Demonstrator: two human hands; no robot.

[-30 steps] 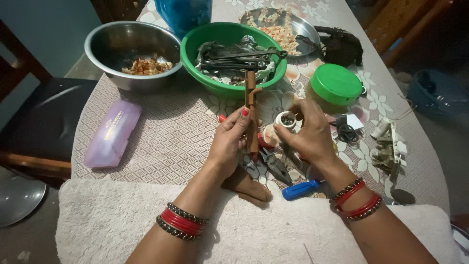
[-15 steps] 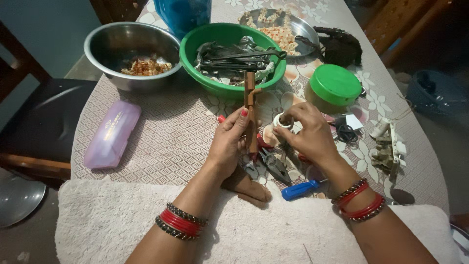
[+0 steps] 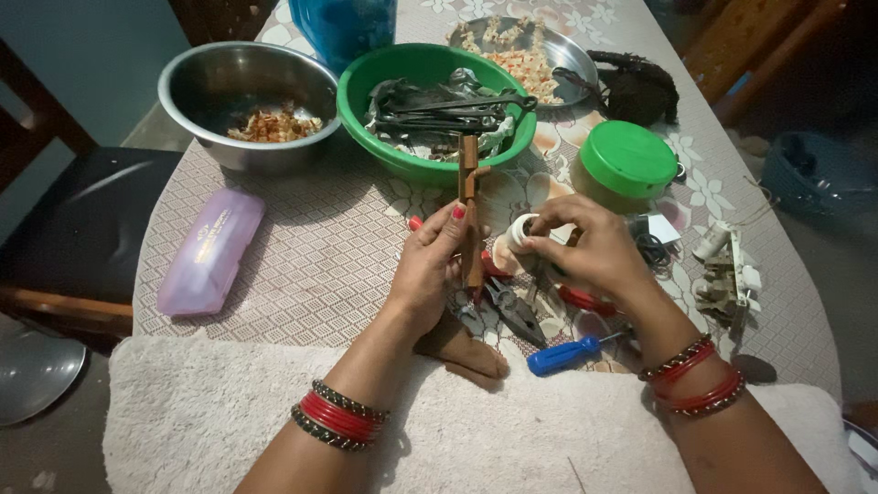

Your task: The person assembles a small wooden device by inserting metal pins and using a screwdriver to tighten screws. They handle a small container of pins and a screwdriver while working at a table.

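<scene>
My left hand point(image 3: 430, 270) grips a brown wooden-handled tool point(image 3: 470, 197) that stands upright in front of the green bowl point(image 3: 384, 151). My right hand point(image 3: 585, 252) pinches a small white round fitting point(image 3: 519, 230) just right of that tool. Under both hands lie red-handled pliers point(image 3: 512, 302) and a blue-handled screwdriver point(image 3: 567, 352) on the patterned tablecloth. The green bowl is filled with dark metal tools point(image 3: 439, 110).
A steel bowl point(image 3: 197, 87) with brown scraps sits at back left, a purple case point(image 3: 208, 252) left, a green-lidded jar point(image 3: 626, 165) right. White electrical parts point(image 3: 727, 270) lie far right. A steel plate point(image 3: 576, 55), a blue container point(image 3: 343, 27) and a cream towel point(image 3: 210, 412) are around.
My right hand has lifted slightly and turned the white fitting closer to the wooden tool. My left hand holds steady.
</scene>
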